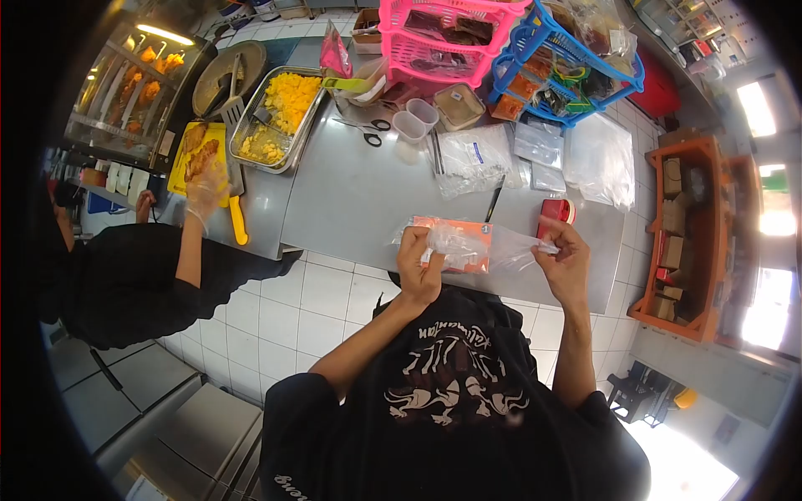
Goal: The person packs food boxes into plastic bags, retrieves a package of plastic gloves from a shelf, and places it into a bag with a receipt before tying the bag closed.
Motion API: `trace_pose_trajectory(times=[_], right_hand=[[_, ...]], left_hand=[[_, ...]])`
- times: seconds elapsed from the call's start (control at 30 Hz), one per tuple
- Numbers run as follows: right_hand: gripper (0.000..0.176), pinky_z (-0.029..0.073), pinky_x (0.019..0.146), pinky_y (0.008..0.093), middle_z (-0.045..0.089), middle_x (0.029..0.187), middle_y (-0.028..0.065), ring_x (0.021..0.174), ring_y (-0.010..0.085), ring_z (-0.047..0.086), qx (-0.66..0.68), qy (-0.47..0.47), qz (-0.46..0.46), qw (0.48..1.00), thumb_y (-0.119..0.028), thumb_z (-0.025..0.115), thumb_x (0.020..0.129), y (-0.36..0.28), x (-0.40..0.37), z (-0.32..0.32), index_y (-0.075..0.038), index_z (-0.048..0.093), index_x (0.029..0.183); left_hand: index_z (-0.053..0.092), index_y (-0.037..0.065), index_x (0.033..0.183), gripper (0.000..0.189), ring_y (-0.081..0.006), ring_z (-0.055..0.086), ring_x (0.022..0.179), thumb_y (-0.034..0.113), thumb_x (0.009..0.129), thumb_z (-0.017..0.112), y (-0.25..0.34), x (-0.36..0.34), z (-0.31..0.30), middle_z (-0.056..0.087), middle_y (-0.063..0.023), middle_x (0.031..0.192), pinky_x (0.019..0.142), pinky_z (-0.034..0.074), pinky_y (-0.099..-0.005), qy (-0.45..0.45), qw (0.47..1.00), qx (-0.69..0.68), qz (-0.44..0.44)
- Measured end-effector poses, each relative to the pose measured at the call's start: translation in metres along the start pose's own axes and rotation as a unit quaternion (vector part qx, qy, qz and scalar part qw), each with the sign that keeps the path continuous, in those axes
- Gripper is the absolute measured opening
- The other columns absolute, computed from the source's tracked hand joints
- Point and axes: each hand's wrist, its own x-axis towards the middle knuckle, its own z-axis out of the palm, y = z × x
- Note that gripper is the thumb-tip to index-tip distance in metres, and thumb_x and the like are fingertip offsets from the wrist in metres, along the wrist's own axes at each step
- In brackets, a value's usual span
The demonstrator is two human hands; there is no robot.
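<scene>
A person in a black printed shirt stands at the near edge of a grey metal surface (351,196), seen from above. Both hands hold a clear thin plastic bag (501,248), stretched sideways just above that near edge. The left hand (418,263) is curled closed, its fingers pinching the bag's left end. The right hand (564,260) pinches the bag's right end between thumb and fingertips, the other fingers loosely bent. A flat orange packet (458,250) shows at the left part of the bag; whether it lies inside the bag or behind it cannot be told.

Just beyond the bag, a slim black pen (494,202) and a small red object (555,213) lie on the surface. Further back lie stacks of clear plastic bags (597,159), black-handled scissors (365,130) and two small clear plastic cups (415,121). At the far edge stand a pink plastic basket rack (443,37) and a blue plastic basket rack (576,63).

At the far left corner, a metal tray of yellow food (280,117) sits beside a yellow cutting board (200,150). A co-worker's gloved hand (205,188) rests on that board.
</scene>
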Motion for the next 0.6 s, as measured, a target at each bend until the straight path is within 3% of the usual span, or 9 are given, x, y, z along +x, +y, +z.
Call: trace_pose_trajectory(times=[0.03, 0.07, 0.17, 0.23, 0.3, 0.33, 0.43, 0.5, 0.6], right_hand=[[0.046, 0.042, 0.065, 0.018, 0.053, 0.085, -0.0027, 0.078, 0.0041, 0.051, 0.001, 0.002, 0.004, 1.0, 0.01, 0.065, 0.078, 0.001, -0.005, 0.0, -0.003, 0.063, 0.122], [0.045, 0.043, 0.065, 0.0198, 0.053, 0.084, -0.002, 0.077, 0.0057, 0.052, 0.002, 0.003, -0.007, 1.0, 0.011, 0.062, 0.076, 0.0, -0.009, 0.003, -0.003, 0.064, 0.118], [0.038, 0.044, 0.065, 0.023, 0.054, 0.083, 0.0002, 0.075, 0.0095, 0.054, -0.014, -0.009, -0.028, 0.999, 0.013, 0.06, 0.072, -0.004, -0.015, 0.008, -0.003, 0.068, 0.106], [0.033, 0.045, 0.065, 0.0244, 0.055, 0.083, 0.0019, 0.074, 0.0117, 0.055, -0.028, -0.022, -0.04, 0.999, 0.013, 0.06, 0.071, -0.002, -0.015, 0.005, -0.002, 0.07, 0.098], [0.022, 0.046, 0.067, 0.0263, 0.059, 0.084, 0.007, 0.078, 0.0164, 0.059, -0.115, 0.036, -0.002, 0.993, 0.013, 0.06, 0.067, 0.002, -0.014, -0.001, -0.001, 0.069, 0.083], [0.022, 0.046, 0.067, 0.0263, 0.059, 0.084, 0.007, 0.078, 0.0164, 0.059, -0.113, 0.036, -0.001, 0.993, 0.013, 0.06, 0.067, 0.002, -0.015, -0.005, -0.001, 0.069, 0.083], [0.017, 0.048, 0.067, 0.0309, 0.062, 0.084, 0.0111, 0.077, 0.0244, 0.061, -0.212, -0.007, 0.026, 0.977, 0.012, 0.062, 0.066, -0.008, -0.017, -0.011, 0.0, 0.067, 0.078], [0.016, 0.049, 0.07, 0.0355, 0.063, 0.084, 0.0124, 0.078, 0.0302, 0.06, -0.416, -0.007, -0.117, 0.902, 0.008, 0.066, 0.066, -0.026, -0.019, -0.006, 0.0, 0.067, 0.08], [0.011, 0.049, 0.075, 0.0403, 0.065, 0.088, 0.0127, 0.089, 0.0346, 0.059, -0.224, -0.075, -0.237, 0.942, 0.003, 0.068, 0.07, -0.06, -0.014, 0.019, 0.0, 0.068, 0.081]], left_hand=[[0.06, -0.001, 0.093, 0.018, -0.0291, 0.057, 0.093, 0.004, 0.075, 0.062, 0.01, 0.0, -0.001, 0.057, -0.0168, 0.102, 0.083, 0.046, -0.0369, 0.039, 0.994, -0.047, -0.095], [0.056, 0.0, 0.083, 0.014, -0.0267, 0.056, 0.086, 0.003, 0.071, 0.062, 0.033, 0.015, 0.002, 0.057, -0.0146, 0.093, 0.078, 0.046, -0.035, 0.063, 0.997, -0.029, -0.015], [0.056, 0.0, 0.083, 0.016, -0.0255, 0.057, 0.082, 0.005, 0.07, 0.065, 0.068, 0.028, 0.007, 0.057, -0.0129, 0.086, 0.075, 0.046, -0.0329, -0.026, 0.999, 0.033, 0.005], [0.051, 0.003, 0.076, 0.011, -0.0189, 0.055, 0.078, 0.0, 0.074, 0.062, 0.068, 0.017, 0.008, 0.058, -0.0097, 0.083, 0.072, 0.045, -0.0298, -0.041, 0.995, -0.004, -0.088], [0.046, 0.005, 0.075, 0.017, -0.0108, 0.051, 0.073, -0.005, 0.083, 0.058, 0.081, 0.019, 0.005, 0.058, -0.006, 0.084, 0.068, 0.043, -0.0251, 0.188, 0.934, -0.238, -0.19], [0.043, 0.007, 0.077, 0.021, -0.005, 0.047, 0.071, -0.004, 0.091, 0.054, 0.084, 0.026, 0.004, 0.057, -0.0024, 0.083, 0.066, 0.041, -0.0208, 0.214, 0.926, -0.276, -0.14], [0.046, 0.006, 0.086, 0.016, -0.007, 0.046, 0.067, -0.008, 0.088, 0.055, 0.099, 0.026, 0.01, 0.05, 0.0001, 0.081, 0.063, 0.04, -0.0228, 0.246, 0.911, -0.28, -0.176], [0.047, 0.005, 0.088, 0.013, -0.0063, 0.042, 0.064, -0.007, 0.09, 0.052, 0.117, 0.029, 0.017, 0.049, 0.0015, 0.08, 0.059, 0.036, -0.0213, 0.234, 0.92, -0.221, -0.224], [0.05, 0.002, 0.085, 0.008, -0.0073, 0.038, 0.064, 0.006, 0.092, 0.051, 0.118, 0.021, 0.018, 0.046, 0.001, 0.073, 0.057, 0.03, -0.0232, 0.102, 0.954, -0.178, -0.218]])
